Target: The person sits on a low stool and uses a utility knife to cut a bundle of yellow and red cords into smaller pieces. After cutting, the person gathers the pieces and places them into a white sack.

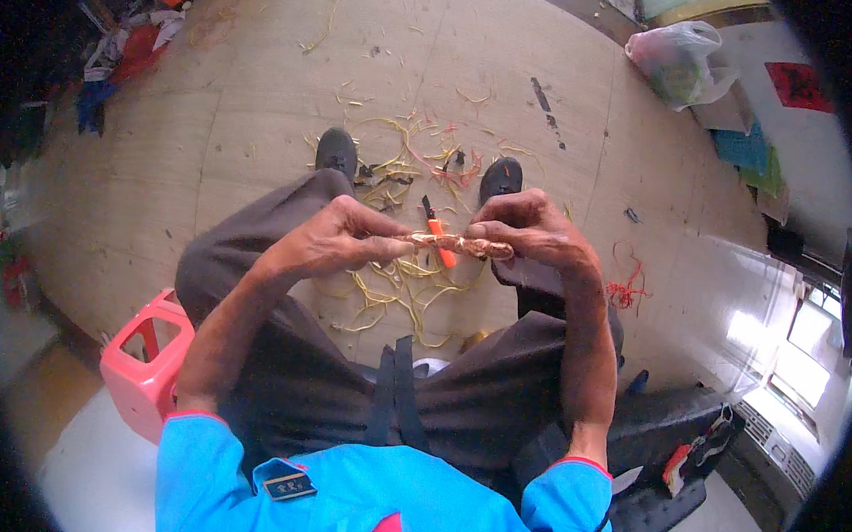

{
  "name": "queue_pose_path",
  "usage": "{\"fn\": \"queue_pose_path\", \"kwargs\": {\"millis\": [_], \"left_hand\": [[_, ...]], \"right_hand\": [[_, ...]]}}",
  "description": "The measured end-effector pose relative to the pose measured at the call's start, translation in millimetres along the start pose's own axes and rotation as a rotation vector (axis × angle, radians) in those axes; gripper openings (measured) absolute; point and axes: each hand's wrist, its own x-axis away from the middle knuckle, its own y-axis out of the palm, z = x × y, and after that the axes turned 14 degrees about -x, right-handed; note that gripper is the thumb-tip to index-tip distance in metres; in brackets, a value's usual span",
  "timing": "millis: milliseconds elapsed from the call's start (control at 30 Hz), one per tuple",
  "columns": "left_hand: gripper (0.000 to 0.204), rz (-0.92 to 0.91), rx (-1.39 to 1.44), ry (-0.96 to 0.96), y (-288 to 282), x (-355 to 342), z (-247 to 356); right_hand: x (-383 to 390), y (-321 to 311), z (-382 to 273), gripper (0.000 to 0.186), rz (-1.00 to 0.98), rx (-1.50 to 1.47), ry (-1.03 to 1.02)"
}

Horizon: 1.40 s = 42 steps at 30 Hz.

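Both of my hands grip a short bundle of bare copper wire (453, 243), held level between my knees. My left hand (338, 235) pinches its left end with thumb and fingers. My right hand (526, 227) closes over its right end. Below the bundle, an orange-handled knife (438, 238) lies on the floor among several yellow and red strips of stripped wire insulation (397, 288). My dark shoes (337, 152) rest at the far side of that litter.
A pink plastic stool (146, 359) stands at my left. A red tangle of wire (622, 290) lies on the floor to the right. A plastic bag (679, 59) sits at the far right, and clutter (124, 40) fills the far left corner.
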Motion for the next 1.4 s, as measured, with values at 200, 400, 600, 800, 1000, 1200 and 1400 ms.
{"fn": "queue_pose_path", "kwargs": {"millis": [200, 400, 600, 800, 1000, 1200, 1400], "left_hand": [[0.03, 0.183, 0.219, -0.012, -1, -1, 3], [0.027, 0.484, -0.03, 0.037, 10, -9, -3], [0.022, 0.775, -0.683, 0.258, 22, -14, -9], [0.022, 0.602, -0.92, 0.242, 28, -12, -24], [0.031, 0.151, -0.84, -0.012, 19, -10, -14], [0.04, -0.129, -0.541, -0.007, -2, -6, -6], [0.037, -0.329, -0.329, -0.007, -5, -6, -7]], "right_hand": [[-3, 17, 1, 0.021, 0.03, -0.326, -0.073], [-14, 41, 9, 0.026, 0.122, -0.407, -0.156], [-32, 52, 30, 0.024, 0.33, 0.316, -0.328], [-34, 59, 37, 0.022, 0.185, 1.046, -0.295], [-28, 66, 32, 0.008, -0.061, 1.144, -0.292], [-18, 58, 29, 0.015, -0.1, 0.932, -0.661], [-11, 67, 35, 0.017, -0.108, 0.789, -0.856]]}}
